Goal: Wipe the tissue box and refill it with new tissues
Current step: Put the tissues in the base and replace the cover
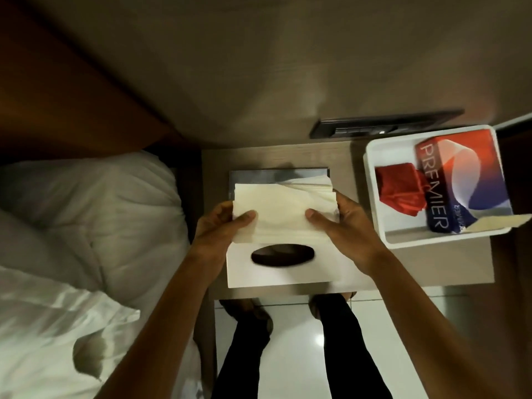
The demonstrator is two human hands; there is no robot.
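While both hands hold the stack of tissues (283, 210) from its two short ends, the stack lies with its long axis running left to right, level with the open base of the tissue box (279, 175) just beyond it; that base shows only as a dark, glossy rectangle whose far edge and corners peek out past the paper, so the coming move, as I judge it, is a short push away from the body and down. The left hand (221, 226) grasps the left end, thumb on top and the other fingers tucked out of sight beneath; the right hand (342, 223) grasps the right end in the same manner; neither is nearer the box than the other. The stack looks cream-white, soft and thick, its top sheet rumpled and pulled into folds toward the far right corner; it may sag or shed sheets if the grip slackens. Nearer the body lies the white lid (288, 269) with its dark oval slot, flat on the tabletop (414, 266), partly beneath the tissues; to the right a white tray (374, 214) holds a torn "PREMIER" carton (460, 182) and a red cloth (398, 190).
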